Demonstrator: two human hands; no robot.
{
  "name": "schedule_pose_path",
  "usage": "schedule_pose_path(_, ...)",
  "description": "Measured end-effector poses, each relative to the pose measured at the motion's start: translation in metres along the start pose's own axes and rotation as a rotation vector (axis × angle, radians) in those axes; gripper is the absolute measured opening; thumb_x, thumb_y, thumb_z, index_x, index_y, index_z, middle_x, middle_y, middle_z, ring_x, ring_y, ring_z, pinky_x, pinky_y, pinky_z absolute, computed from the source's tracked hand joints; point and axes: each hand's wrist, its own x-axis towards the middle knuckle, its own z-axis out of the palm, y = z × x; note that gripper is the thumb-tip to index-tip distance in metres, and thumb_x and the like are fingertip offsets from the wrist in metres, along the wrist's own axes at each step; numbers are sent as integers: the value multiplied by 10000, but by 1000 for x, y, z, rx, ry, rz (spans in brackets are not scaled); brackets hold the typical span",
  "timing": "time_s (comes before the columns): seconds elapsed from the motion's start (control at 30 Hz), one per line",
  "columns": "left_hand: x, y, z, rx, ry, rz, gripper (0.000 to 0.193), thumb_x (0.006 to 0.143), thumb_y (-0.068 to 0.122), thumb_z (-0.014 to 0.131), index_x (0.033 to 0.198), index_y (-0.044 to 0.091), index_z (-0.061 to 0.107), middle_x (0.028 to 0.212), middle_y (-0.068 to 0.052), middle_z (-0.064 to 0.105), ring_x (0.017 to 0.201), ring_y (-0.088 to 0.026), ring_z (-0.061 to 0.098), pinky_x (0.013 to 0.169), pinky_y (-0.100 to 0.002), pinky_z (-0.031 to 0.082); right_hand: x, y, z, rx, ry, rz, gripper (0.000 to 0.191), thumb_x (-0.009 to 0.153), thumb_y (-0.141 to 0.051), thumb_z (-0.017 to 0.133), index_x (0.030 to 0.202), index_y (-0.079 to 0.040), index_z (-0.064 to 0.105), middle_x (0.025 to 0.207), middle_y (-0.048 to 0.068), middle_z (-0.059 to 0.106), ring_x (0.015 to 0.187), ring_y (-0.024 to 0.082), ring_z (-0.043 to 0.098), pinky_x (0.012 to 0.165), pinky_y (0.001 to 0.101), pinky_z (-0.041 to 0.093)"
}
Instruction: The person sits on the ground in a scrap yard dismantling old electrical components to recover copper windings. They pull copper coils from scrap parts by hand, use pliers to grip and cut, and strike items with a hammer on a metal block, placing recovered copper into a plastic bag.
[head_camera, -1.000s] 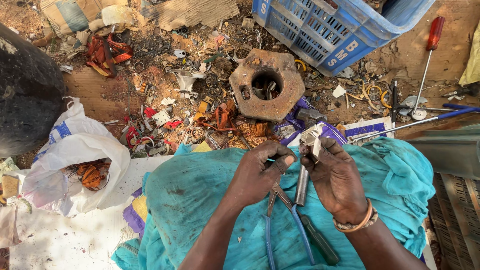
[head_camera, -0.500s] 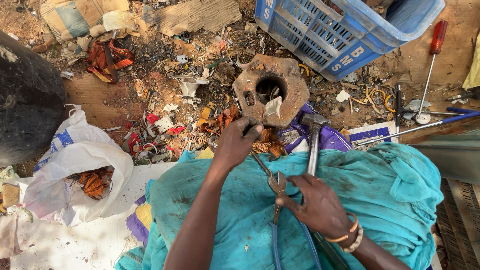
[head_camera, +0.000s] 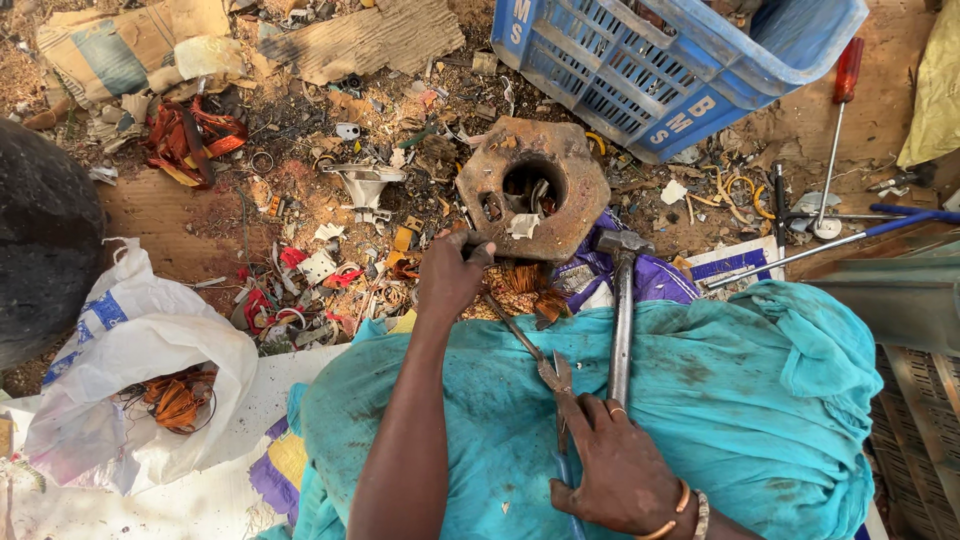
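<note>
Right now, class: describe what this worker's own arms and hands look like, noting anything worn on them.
Both forearms are bare, with no sleeves or gloves. The right hand has a ring on one finger, plus an orange bangle and a pale beaded bracelet at the wrist. The left hand shows nothing worn.

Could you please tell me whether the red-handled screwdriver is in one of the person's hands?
No, the red-handled screwdriver lies on the ground beside the blue crate, far from both hands.

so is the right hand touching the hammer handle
Touching: the head view shows the right hand wrapped round the lower end of the hammer handle, beside the pliers.
</note>
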Motion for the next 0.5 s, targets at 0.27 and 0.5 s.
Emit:
schedule_pose_path(0.27,3,-5,-9,-5,70,85,245,900,233,749,1064,55,792,993,-155,772,853,-270,755,791,-402,571,-12,59,-23,1748,-475,-204,1078,718,-310,766,1607,-109,190,1464,215,524,1272,352,571,1025,519,494)
schedule_pose_path(0.5,4,-2,-10,-222,-44,-24,214,895,161,753,1075,46,770,969,-103,788,817,-174,728,752,-342,582,20,34,-8,1657,-396,-22,1008,766,-149,739,1640,-213,241,1288,153,634,1085,266,648,890,452,553)
